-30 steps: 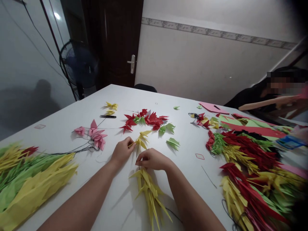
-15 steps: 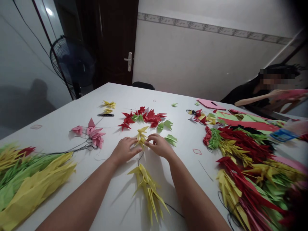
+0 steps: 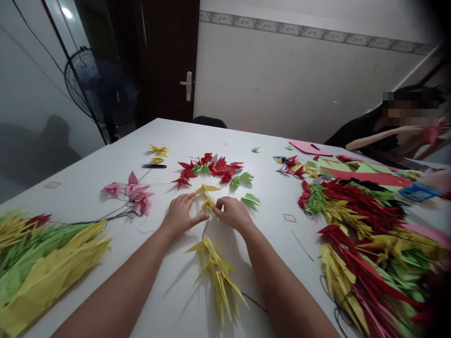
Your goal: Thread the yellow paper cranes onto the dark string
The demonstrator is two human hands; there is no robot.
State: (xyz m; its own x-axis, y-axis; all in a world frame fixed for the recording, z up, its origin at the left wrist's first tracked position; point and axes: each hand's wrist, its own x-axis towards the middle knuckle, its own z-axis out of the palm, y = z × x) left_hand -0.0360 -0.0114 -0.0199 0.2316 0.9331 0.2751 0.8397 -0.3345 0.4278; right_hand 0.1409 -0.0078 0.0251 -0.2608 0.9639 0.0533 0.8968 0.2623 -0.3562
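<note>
Two folded yellow paper cranes, the upper with its wings spread, sit close together on a dark string between my hands; I point to the lower yellow origami crane [image 3: 208, 203]. My left hand [image 3: 180, 212] curls around their left side, fingertips at the upper wing and thumb near the lower body. From the right, my right hand [image 3: 230, 212] pinches the lower crane's edge between thumb and finger. Dark string runs down from it to a cluster of stacked yellow cranes [image 3: 214, 272] lying between my forearms.
Red paper cranes [image 3: 221, 169] and green ones [image 3: 251, 201] lie beyond my hands. Pink cranes [image 3: 139, 197] and black-handled snips [image 3: 155, 166] are left. Bundles of colored cranes [image 3: 362, 206] crowd the right, strips [image 3: 52, 272] the left. A person [image 3: 369, 126] sits far right.
The upper yellow crane's wings now lie spread more sideways, and my right fingers have curled in more tightly. The person at right has raised the pink paper.
</note>
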